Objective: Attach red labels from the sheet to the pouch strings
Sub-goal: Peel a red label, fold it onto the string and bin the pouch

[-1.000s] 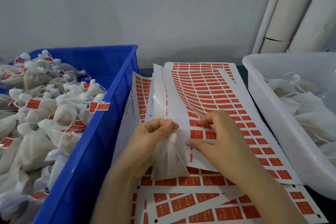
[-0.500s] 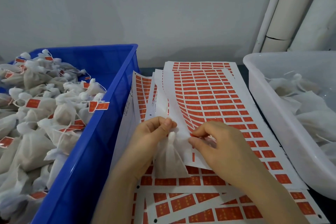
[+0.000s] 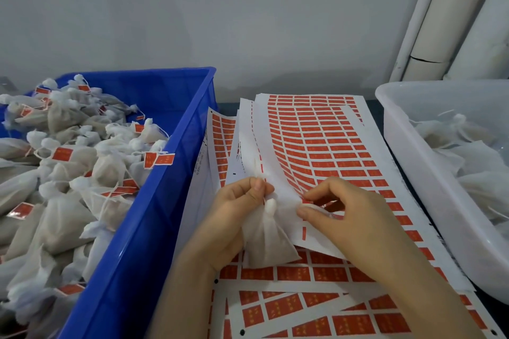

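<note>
Dozens of tagged pouches (image 3: 68, 173) are heaped in the blue crate (image 3: 154, 228) on your far left. That looks like your done pile, parked on the side of the hand that'd drop them in.

Next over, your left hand (image 3: 234, 215) has the pouch (image 3: 267, 242) you're working on. Thumb and forefinger (image 3: 257, 187) are pinched together on its gathered neck, and the bag hangs down against your palm over the loose sheets (image 3: 303, 305) on the worktop. Holding it by the neck makes sense, since it puts the tie end right next to the labels. I can't actually make out the string, it's too thin against the white paper.

In the middle is the sheet (image 3: 330, 146), its near left part lifted and curled up off the stack. My guess is the bend is on purpose, because a curled backing lets a sticker's edge pop up.

Then your right hand (image 3: 352, 217). Its thumb and forefinger (image 3: 316, 194) are nipped together on a red label (image 3: 309, 201) at that lifted part, with the other fingers tucked loosely under. Can't tell if the label's fully off the backing yet. I'd call this the peel step, with the stick-on not yet done.

Far right, the white tub (image 3: 399, 162) holds bare pouches (image 3: 468, 151) with no red on them, so that's probably your supply, set within reach of the right hand.
</note>
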### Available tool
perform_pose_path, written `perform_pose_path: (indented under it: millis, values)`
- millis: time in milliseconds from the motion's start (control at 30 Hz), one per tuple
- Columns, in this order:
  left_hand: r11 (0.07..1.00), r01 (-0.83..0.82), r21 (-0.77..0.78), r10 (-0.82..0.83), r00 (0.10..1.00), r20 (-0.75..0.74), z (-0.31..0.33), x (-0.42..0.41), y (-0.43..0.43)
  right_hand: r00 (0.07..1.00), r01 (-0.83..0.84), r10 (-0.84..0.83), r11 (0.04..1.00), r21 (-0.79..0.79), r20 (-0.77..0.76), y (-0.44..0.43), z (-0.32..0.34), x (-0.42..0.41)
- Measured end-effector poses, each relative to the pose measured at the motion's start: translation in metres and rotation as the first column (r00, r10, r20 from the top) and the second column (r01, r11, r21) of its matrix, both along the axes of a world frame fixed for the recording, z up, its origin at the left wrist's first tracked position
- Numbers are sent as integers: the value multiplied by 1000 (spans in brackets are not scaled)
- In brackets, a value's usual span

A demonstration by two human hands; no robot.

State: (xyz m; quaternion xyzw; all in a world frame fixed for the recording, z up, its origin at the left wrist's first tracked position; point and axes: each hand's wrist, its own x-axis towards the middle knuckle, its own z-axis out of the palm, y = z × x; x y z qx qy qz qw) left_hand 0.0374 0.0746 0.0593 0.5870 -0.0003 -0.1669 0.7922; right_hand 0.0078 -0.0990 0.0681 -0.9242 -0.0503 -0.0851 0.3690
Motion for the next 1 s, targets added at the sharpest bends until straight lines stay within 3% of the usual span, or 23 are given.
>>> perform_pose_path:
  millis: [233, 500, 667, 1000]
  values:
    - [994, 99, -56, -95, 994, 61, 2, -3, -4, 999, 46, -45, 997, 58, -24, -2, 6, -6]
    - [998, 69, 9, -70, 995, 68, 1, -3, -4, 999, -11, 12, 1000, -24, 48, -1, 5, -8]
    - [998, 50, 48, -53, 996, 78, -1, -2, -3, 998, -36, 34, 999, 27, 52, -8, 6, -10]
    - [994, 19, 107, -27, 997, 71, 0, -1, -2, 995, -88, 89, 996, -16, 37, -11, 10, -9]
